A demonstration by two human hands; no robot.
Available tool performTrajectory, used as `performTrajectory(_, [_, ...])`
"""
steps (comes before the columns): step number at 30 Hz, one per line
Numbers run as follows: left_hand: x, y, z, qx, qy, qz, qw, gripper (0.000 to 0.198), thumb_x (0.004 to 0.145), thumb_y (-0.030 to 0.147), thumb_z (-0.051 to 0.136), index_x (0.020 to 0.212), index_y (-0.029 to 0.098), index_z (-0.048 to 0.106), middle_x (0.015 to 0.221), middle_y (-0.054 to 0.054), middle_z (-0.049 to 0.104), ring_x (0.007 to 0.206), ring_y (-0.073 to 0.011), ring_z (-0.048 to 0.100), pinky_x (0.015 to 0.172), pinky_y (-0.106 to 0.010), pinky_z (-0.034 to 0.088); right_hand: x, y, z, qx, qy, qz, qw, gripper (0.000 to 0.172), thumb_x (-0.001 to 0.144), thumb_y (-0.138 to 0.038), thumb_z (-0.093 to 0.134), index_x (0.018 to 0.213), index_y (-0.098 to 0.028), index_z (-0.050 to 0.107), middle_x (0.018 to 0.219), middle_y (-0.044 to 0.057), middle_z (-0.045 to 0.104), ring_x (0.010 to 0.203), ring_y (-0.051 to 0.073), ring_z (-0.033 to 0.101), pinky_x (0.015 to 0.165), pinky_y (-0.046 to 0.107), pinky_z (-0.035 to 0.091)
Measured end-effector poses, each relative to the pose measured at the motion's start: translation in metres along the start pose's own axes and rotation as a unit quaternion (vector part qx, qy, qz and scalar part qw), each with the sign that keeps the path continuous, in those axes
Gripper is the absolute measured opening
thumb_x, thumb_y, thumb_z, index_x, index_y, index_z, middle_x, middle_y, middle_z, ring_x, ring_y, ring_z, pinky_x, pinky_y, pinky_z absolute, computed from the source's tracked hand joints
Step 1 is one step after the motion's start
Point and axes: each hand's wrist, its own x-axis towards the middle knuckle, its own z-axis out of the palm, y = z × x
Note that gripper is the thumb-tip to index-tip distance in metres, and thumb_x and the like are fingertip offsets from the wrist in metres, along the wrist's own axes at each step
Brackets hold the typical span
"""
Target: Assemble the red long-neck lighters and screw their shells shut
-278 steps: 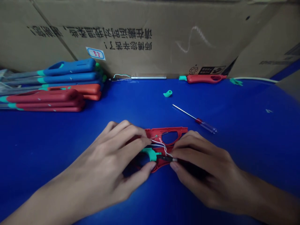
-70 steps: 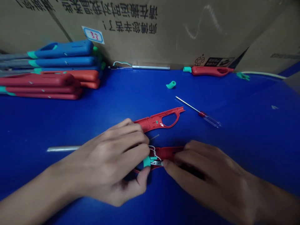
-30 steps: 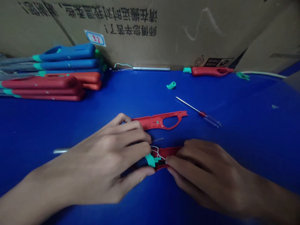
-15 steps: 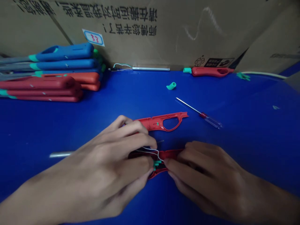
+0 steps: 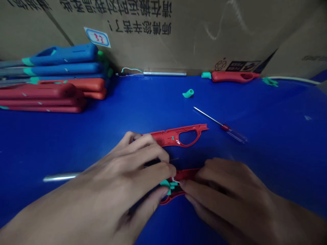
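Note:
A red lighter handle half (image 5: 187, 174) lies open side up on the blue table, between my hands. A green trigger (image 5: 168, 185) sits in it, with a thin white wire (image 5: 175, 180) running beside it. My left hand (image 5: 120, 183) has its thumb and index finger on either side of the trigger, the index fingertip against the wire. Closed round the right end of the handle half is my right hand (image 5: 230, 194), its thumb and fingertips near the wire. The other red handle half (image 5: 168, 137) lies beyond, partly covered by my left fingers. A metal tube (image 5: 61, 177) sticks out left of my left hand.
Blue lighters (image 5: 68, 56) and red lighters (image 5: 51, 91) are stacked at the back left. A screwdriver (image 5: 224, 127) and a green nozzle piece (image 5: 188, 93) lie behind my hands. Along the cardboard (image 5: 189, 37) are a wired metal rod (image 5: 165, 74) and a red handle (image 5: 232, 77).
My left index finger has come down onto the white wire, and its thumb has drawn lower, showing more of the green trigger. My right hand keeps its hold. The view has shifted slightly.

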Motion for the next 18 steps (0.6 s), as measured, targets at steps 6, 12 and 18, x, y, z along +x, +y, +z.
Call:
performTrajectory(6, [-0.0018,0.0,0.0018,-0.011,0.008,0.004,1.0,0.026,0.091,0.017,0.051,0.11,0.028,0.064,0.108,-0.002,0.069,0.1,-0.0236,0.065,0.1,-0.048,0.051,-0.0013,-0.005,-0.0023,0.019,-0.024,0.044,0.999,0.027,0.097,-0.009,0.044,0.095,-0.016,0.07,0.08,0.004,0.066,0.067,0.014,0.061,0.063,0.028,0.053])
performTrajectory(12, [0.0002,0.0007,0.0016,-0.009,0.001,0.001,1.0,0.024,0.091,0.017,0.052,0.11,0.027,0.063,0.107,-0.003,0.069,0.1,-0.024,0.064,0.098,-0.047,0.05,-0.0004,-0.0062,-0.0014,0.017,-0.016,0.05,0.998,0.027,0.1,-0.012,0.043,0.096,-0.016,0.07,0.081,0.004,0.066,0.068,0.014,0.061,0.066,0.029,0.053])
performTrajectory(18, [0.0023,0.0005,0.0012,-0.016,0.013,0.009,1.0,0.023,0.091,0.019,0.054,0.112,0.024,0.062,0.104,-0.004,0.07,0.097,-0.0247,0.064,0.094,-0.048,0.049,-0.0014,-0.0031,0.0032,0.018,-0.006,0.037,0.999,0.029,0.1,-0.011,0.043,0.094,-0.015,0.071,0.082,0.004,0.069,0.069,0.014,0.063,0.064,0.029,0.054])
